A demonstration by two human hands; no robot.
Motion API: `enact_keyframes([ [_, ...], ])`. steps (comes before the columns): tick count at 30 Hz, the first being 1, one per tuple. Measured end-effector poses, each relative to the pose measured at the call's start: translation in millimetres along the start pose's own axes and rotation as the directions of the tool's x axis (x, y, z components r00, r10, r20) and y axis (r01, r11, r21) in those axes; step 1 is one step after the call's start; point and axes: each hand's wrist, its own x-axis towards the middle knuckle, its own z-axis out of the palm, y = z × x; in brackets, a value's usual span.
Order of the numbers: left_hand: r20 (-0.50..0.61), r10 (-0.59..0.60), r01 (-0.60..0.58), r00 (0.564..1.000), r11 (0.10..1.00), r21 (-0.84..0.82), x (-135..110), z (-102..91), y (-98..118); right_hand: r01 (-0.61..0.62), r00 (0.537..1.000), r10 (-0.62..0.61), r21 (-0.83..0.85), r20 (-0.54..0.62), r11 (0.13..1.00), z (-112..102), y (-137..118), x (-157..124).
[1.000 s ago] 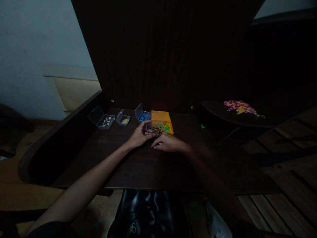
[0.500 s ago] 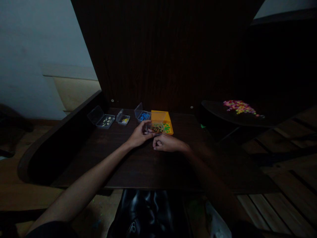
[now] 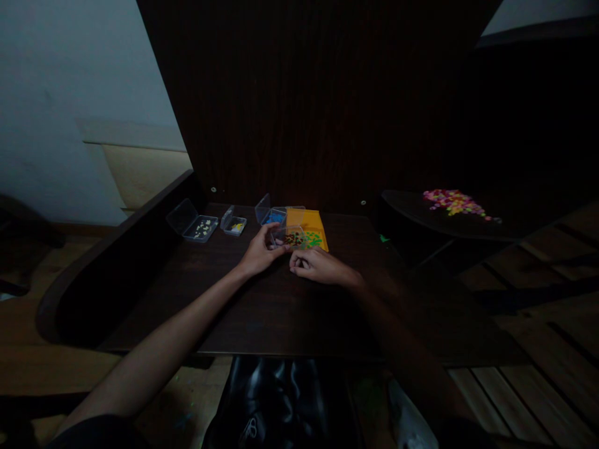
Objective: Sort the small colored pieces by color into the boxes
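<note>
On the dark wooden table, my left hand grips the left side of a small clear plastic box that holds dark and coloured beads, its lid raised. Just right of it, my right hand rests with its fingers curled and pinched together near the box's front edge; what it holds is too small to see. Behind the box lies an orange tray with green pieces on it.
Three more open clear boxes stand at the table's back left: one with white pieces, one with yellow, one with blue. A heap of coloured beads lies on a dark surface to the right. A black bag sits below.
The clear box has shifted slightly left and back with my left hand. My right hand has curled from flat into a pinch and moved a little toward the box.
</note>
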Motion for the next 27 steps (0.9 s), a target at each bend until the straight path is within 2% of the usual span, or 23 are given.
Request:
enact_keyframes([
  [9, -0.020, -0.035, 0.036, 0.999, 0.999, 0.038, -0.7, -0.8, 2.1, 0.039, 0.999, -0.038, -0.086, 0.014, 0.996, 4.0, 2.8, 2.4],
  [16, -0.022, -0.037, 0.038, 0.999, 0.999, 0.030, -0.3, -0.7, 1.2, 0.004, 1.000, -0.005, -0.133, -0.003, 0.991, 12.6, 11.4, 4.7],
  [22, -0.007, -0.043, 0.043, 0.999, 0.999, 0.013, -1.3, 0.9, 4.7, -0.012, 1.000, 0.014, -0.120, 0.022, 0.993, 11.2, 6.6, 6.4],
  [27, -0.004, -0.043, 0.044, 0.999, 0.999, 0.026, -1.6, 1.2, 6.2, 0.023, 0.999, -0.019, -0.111, 0.033, 0.994, 10.3, 6.4, 5.5],
])
